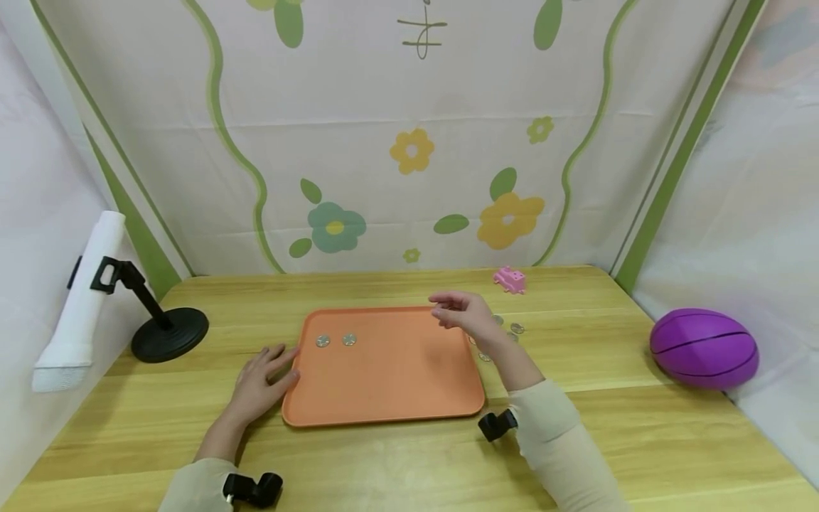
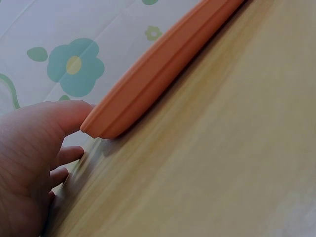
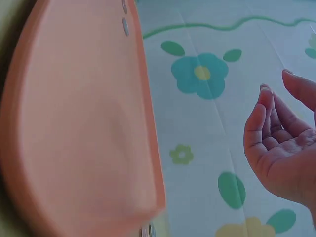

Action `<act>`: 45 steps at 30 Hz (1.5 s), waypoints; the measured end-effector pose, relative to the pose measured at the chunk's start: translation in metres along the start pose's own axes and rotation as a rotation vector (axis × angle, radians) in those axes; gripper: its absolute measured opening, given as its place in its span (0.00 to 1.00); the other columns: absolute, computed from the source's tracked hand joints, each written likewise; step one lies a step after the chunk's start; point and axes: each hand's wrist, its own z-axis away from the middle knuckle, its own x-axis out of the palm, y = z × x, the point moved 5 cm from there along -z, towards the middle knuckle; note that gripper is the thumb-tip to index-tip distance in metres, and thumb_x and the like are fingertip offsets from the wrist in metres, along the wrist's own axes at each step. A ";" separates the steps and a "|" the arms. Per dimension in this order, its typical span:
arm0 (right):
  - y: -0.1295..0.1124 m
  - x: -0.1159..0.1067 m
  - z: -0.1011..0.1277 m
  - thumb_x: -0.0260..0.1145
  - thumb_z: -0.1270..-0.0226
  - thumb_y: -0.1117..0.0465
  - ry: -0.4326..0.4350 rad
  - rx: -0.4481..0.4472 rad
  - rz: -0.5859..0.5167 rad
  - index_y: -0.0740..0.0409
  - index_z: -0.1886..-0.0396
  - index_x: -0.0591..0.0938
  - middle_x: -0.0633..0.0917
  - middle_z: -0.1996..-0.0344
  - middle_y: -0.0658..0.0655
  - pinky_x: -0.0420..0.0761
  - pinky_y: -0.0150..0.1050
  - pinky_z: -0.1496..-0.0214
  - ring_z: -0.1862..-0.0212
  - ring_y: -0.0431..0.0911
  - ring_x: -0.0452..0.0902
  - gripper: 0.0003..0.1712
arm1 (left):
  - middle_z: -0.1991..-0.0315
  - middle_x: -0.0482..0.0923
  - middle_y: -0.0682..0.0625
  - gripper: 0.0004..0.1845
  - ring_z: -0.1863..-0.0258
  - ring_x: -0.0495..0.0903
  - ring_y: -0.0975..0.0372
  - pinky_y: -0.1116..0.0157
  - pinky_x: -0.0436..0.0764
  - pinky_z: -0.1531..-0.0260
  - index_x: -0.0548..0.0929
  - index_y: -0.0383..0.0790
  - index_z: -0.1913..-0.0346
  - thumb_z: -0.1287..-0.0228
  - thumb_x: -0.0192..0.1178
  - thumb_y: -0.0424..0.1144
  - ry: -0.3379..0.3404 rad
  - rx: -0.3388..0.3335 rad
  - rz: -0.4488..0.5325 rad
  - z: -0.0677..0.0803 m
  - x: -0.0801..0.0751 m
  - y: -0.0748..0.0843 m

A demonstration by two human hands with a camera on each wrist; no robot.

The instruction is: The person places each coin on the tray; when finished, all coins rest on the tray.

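Note:
An orange tray (image 1: 390, 377) lies on the wooden table, with two silver coins (image 1: 348, 340) on its upper left part. My left hand (image 1: 258, 384) rests by the tray's left edge, its fingers spread and its thumb touching the rim in the left wrist view. Over the tray's upper right edge hovers my right hand (image 1: 472, 318). Its fingers are loosely bent, and the right wrist view shows a gap between thumb and fingertips with nothing held. Several more coins (image 1: 517, 328) lie on the table right of the tray, partly hidden by the right hand and wrist.
A pink toy (image 1: 510, 279) sits behind the loose coins. On the right lies a purple ball (image 1: 704, 348) with black lines. A white microphone-shaped object (image 1: 83, 306) is clipped to a black stand (image 1: 170, 334) on the left. A flowered cloth (image 1: 358, 149) hangs behind the table.

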 end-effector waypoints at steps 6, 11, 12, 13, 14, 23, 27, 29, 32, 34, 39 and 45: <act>0.012 -0.033 0.021 0.62 0.44 0.65 0.057 0.012 0.002 0.73 0.52 0.72 0.77 0.71 0.56 0.76 0.35 0.70 0.71 0.48 0.74 0.22 | 0.41 0.56 0.32 0.25 0.41 0.44 0.38 0.39 0.40 0.50 0.68 0.36 0.42 0.41 0.53 0.44 -0.005 -0.007 0.008 0.000 0.000 0.001; 0.028 -0.053 0.037 0.61 0.43 0.65 0.088 0.066 0.042 0.76 0.52 0.70 0.76 0.72 0.55 0.75 0.35 0.71 0.74 0.44 0.72 0.23 | 0.41 0.56 0.32 0.25 0.41 0.44 0.38 0.39 0.40 0.50 0.69 0.36 0.42 0.41 0.53 0.44 -0.002 -0.008 0.003 0.000 0.000 0.001; 0.031 -0.056 0.039 0.61 0.43 0.65 0.092 0.078 0.052 0.77 0.52 0.70 0.76 0.72 0.55 0.75 0.35 0.72 0.74 0.42 0.71 0.23 | 0.41 0.56 0.32 0.25 0.41 0.44 0.38 0.39 0.40 0.50 0.69 0.36 0.42 0.41 0.53 0.44 -0.002 -0.008 0.002 0.000 0.000 0.001; 0.034 -0.058 0.042 0.60 0.43 0.65 0.096 0.088 0.056 0.77 0.51 0.70 0.76 0.73 0.54 0.74 0.35 0.72 0.75 0.41 0.71 0.23 | 0.41 0.56 0.32 0.25 0.41 0.45 0.38 0.39 0.40 0.50 0.69 0.36 0.42 0.41 0.53 0.44 -0.002 -0.008 0.000 0.000 0.000 0.001; 0.037 -0.061 0.045 0.60 0.43 0.65 0.099 0.099 0.059 0.77 0.51 0.70 0.76 0.73 0.54 0.74 0.36 0.71 0.74 0.41 0.70 0.23 | 0.41 0.56 0.32 0.25 0.41 0.45 0.38 0.39 0.40 0.50 0.69 0.36 0.42 0.41 0.53 0.44 -0.003 -0.007 -0.001 0.000 0.000 0.001; 0.069 -0.076 0.060 0.62 0.45 0.65 0.141 0.231 0.080 0.74 0.50 0.70 0.76 0.66 0.58 0.76 0.39 0.64 0.65 0.47 0.72 0.24 | 0.41 0.56 0.32 0.25 0.41 0.44 0.38 0.39 0.40 0.49 0.69 0.36 0.42 0.41 0.53 0.45 -0.001 -0.003 0.005 -0.001 0.000 0.000; 0.081 -0.078 0.062 0.62 0.46 0.66 0.149 0.229 0.111 0.73 0.52 0.73 0.77 0.65 0.60 0.75 0.35 0.70 0.70 0.45 0.72 0.21 | 0.41 0.56 0.32 0.25 0.41 0.45 0.38 0.39 0.40 0.49 0.69 0.35 0.42 0.42 0.54 0.44 0.002 -0.003 0.004 0.000 -0.001 0.001; 0.085 -0.078 0.063 0.63 0.46 0.66 0.154 0.218 0.150 0.72 0.54 0.74 0.78 0.67 0.60 0.74 0.34 0.74 0.72 0.44 0.72 0.20 | 0.41 0.56 0.32 0.25 0.41 0.45 0.38 0.40 0.41 0.49 0.69 0.35 0.43 0.42 0.54 0.44 0.004 -0.003 0.001 0.000 -0.001 0.001; 0.090 -0.078 0.064 0.63 0.47 0.66 0.173 0.217 0.195 0.71 0.57 0.76 0.78 0.73 0.58 0.72 0.33 0.77 0.74 0.44 0.72 0.18 | 0.42 0.56 0.32 0.25 0.41 0.45 0.38 0.40 0.41 0.49 0.69 0.35 0.43 0.42 0.54 0.44 0.003 -0.003 -0.001 0.000 -0.001 0.002; 0.091 -0.078 0.065 0.63 0.47 0.66 0.182 0.211 0.221 0.71 0.57 0.76 0.78 0.73 0.57 0.72 0.33 0.77 0.73 0.44 0.72 0.17 | 0.42 0.57 0.32 0.25 0.41 0.45 0.38 0.40 0.41 0.49 0.69 0.35 0.43 0.42 0.54 0.44 0.002 -0.002 -0.001 0.000 -0.001 0.002; 0.091 -0.077 0.063 0.65 0.49 0.66 0.213 0.190 0.310 0.69 0.59 0.78 0.78 0.72 0.56 0.72 0.32 0.77 0.73 0.43 0.70 0.17 | 0.42 0.57 0.32 0.25 0.42 0.45 0.37 0.40 0.41 0.49 0.69 0.35 0.43 0.42 0.54 0.44 0.004 -0.003 -0.005 0.000 0.000 0.001; 0.093 -0.074 0.058 0.67 0.51 0.65 0.232 0.165 0.417 0.67 0.62 0.80 0.76 0.76 0.54 0.70 0.32 0.74 0.73 0.43 0.68 0.15 | 0.42 0.56 0.31 0.25 0.42 0.45 0.37 0.40 0.41 0.49 0.69 0.35 0.43 0.42 0.54 0.44 0.004 -0.009 -0.003 0.000 0.000 0.000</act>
